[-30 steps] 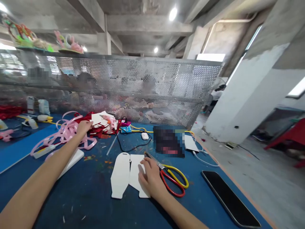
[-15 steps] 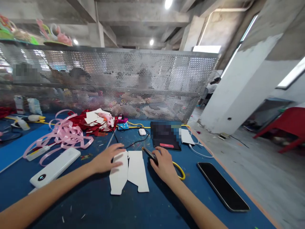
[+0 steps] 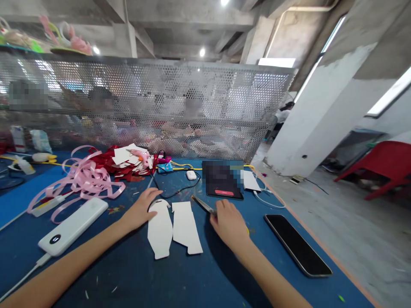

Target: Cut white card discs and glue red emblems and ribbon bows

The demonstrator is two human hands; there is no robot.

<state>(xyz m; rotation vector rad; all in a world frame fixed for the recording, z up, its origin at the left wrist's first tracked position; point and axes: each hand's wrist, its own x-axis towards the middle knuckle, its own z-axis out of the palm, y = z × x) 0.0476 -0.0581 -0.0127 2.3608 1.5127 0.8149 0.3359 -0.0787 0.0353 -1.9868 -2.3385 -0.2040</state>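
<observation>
Two white cardboard cutouts lie flat, side by side, on the blue table in front of me. The left cutout (image 3: 160, 235) has a rounded top with a small slot and a narrowed foot; the right cutout (image 3: 185, 226) is straighter, with a stepped lower end. My left hand (image 3: 140, 210) rests at the upper left edge of the left cutout, thumb and fingers apart. Beyond the right cutout, my right hand (image 3: 230, 223) is closed over a pair of scissors (image 3: 204, 205), their blades pointing up and left. Most of the yellow handle is hidden under that hand.
A white power bank (image 3: 75, 226) with a cable lies left, near pink ribbon (image 3: 93, 177). Behind are red scraps with white cards (image 3: 128, 156), an earbud case (image 3: 191, 175) and a tablet (image 3: 221, 182). A phone (image 3: 297, 244) lies right; a perforated metal screen (image 3: 180, 85) stands behind.
My left hand has shifted left off the left cutout's face to its edge. My right hand has moved slightly right and down with the scissors. Both cutouts have turned a little.
</observation>
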